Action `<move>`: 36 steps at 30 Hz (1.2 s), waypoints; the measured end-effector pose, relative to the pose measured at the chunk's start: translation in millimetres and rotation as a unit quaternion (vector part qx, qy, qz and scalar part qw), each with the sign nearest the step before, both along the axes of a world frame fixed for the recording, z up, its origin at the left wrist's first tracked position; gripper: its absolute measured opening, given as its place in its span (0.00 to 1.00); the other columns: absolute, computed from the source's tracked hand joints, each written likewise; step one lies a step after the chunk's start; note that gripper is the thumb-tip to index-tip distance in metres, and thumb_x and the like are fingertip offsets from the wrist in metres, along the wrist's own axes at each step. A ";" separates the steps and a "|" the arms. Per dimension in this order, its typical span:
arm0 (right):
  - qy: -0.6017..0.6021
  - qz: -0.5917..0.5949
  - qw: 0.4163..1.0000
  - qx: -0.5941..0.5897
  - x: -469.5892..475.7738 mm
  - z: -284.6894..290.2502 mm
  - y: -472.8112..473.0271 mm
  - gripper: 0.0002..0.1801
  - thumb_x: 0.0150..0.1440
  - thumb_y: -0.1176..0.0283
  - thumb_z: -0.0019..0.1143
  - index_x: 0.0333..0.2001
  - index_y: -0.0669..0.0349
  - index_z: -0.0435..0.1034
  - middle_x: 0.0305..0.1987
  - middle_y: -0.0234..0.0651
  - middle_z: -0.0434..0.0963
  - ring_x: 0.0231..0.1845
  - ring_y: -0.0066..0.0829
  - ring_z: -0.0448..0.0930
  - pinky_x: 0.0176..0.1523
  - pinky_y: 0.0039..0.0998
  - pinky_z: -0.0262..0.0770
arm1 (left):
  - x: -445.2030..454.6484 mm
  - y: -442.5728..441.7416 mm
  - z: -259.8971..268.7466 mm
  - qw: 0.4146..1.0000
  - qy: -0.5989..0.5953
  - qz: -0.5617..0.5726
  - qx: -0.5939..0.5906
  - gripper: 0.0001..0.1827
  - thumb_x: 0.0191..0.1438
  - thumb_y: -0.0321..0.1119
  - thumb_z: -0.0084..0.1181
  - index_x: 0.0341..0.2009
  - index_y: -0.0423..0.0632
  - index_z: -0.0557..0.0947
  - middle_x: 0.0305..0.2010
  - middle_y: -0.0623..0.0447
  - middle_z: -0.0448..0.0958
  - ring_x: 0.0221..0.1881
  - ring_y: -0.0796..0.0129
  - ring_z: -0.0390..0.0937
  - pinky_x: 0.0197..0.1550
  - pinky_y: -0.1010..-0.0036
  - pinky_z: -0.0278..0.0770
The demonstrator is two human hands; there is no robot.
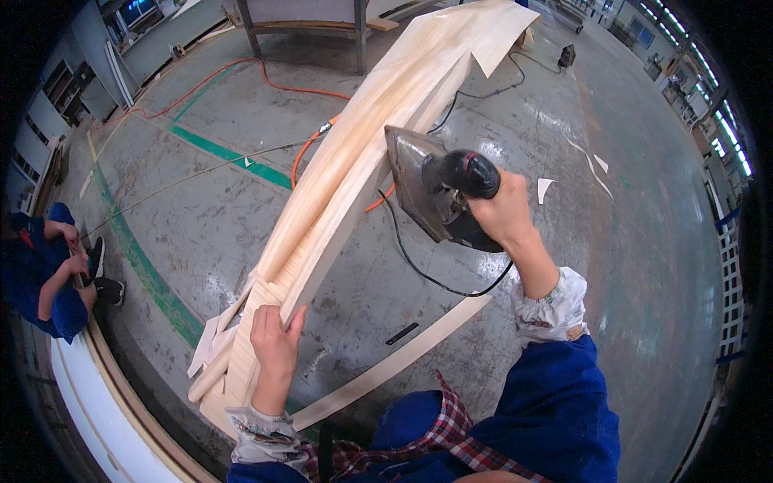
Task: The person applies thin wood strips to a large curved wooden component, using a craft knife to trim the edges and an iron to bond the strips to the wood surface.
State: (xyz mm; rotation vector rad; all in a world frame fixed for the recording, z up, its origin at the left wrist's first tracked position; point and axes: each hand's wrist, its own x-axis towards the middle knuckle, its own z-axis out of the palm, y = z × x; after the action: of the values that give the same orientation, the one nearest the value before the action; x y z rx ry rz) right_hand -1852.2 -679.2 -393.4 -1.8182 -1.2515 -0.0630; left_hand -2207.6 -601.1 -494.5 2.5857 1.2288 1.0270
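My right hand (pixel 502 208) grips the black handle of an electric clothes iron (pixel 432 181), tilted on its side. The iron's tip and soleplate lie along the right-hand edge of a long, curved wooden moulding (pixel 362 151), whose face carries pale wood veneer (pixel 401 78). At the moulding's near end, my left hand (pixel 275 347) rests with its fingers on the face and its thumb at the edge of the raised strip. A loose flap of veneer (pixel 492 51) sticks out at the far end. The iron's black cord (pixel 416 271) hangs in a loop below it.
A long veneer strip (pixel 392 362) and a short black bar (pixel 401 333) lie near my legs. Veneer scraps (pixel 545 188) are on the concrete floor at right. An orange hose (pixel 296 163) runs beneath the moulding. A co-worker (pixel 51 271) in blue sits at left, by a white panel (pixel 99 416).
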 end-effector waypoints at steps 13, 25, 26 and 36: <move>-0.075 0.053 0.996 0.001 -21.3 -34.7 -31.1 0.13 0.34 0.75 0.56 0.30 0.61 0.72 0.21 0.47 0.74 0.25 0.49 0.76 0.30 0.38 0.74 | -0.4 0.6 -5.2 1.000 0.002 0.003 0.013 0.18 0.39 0.34 0.69 0.24 0.40 0.71 0.24 0.45 0.68 0.27 0.51 0.68 0.28 0.62 0.67; -0.063 -0.048 0.997 -0.026 22.8 49.7 21.0 0.11 0.40 0.72 0.54 0.27 0.70 0.72 0.25 0.56 0.74 0.32 0.53 0.77 0.36 0.41 0.73 | 4.8 0.3 -5.8 1.000 0.001 0.005 0.024 0.18 0.39 0.34 0.68 0.24 0.40 0.71 0.23 0.45 0.68 0.26 0.51 0.68 0.27 0.63 0.68; -0.074 -0.045 0.994 -0.059 21.4 58.9 20.9 0.12 0.40 0.72 0.54 0.27 0.71 0.72 0.26 0.57 0.74 0.33 0.53 0.77 0.38 0.41 0.73 | 5.9 0.8 -2.8 0.999 -0.001 0.003 0.032 0.18 0.39 0.34 0.68 0.24 0.40 0.71 0.23 0.45 0.68 0.26 0.52 0.68 0.27 0.63 0.68; -0.315 0.062 0.883 -0.343 -19.1 157.5 89.5 0.15 0.39 0.72 0.49 0.28 0.74 0.74 0.29 0.61 0.75 0.34 0.53 0.78 0.41 0.41 0.75 | 3.5 -0.4 0.2 0.999 -0.029 -0.027 -0.023 0.16 0.39 0.33 0.68 0.25 0.40 0.73 0.25 0.46 0.69 0.28 0.52 0.70 0.28 0.64 0.69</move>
State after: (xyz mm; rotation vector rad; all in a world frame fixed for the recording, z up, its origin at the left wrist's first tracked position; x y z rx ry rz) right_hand -1871.3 -589.7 -236.0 -2.4210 -2.0357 -0.1668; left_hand -2204.2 -601.5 -494.2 2.5217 1.1489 1.0436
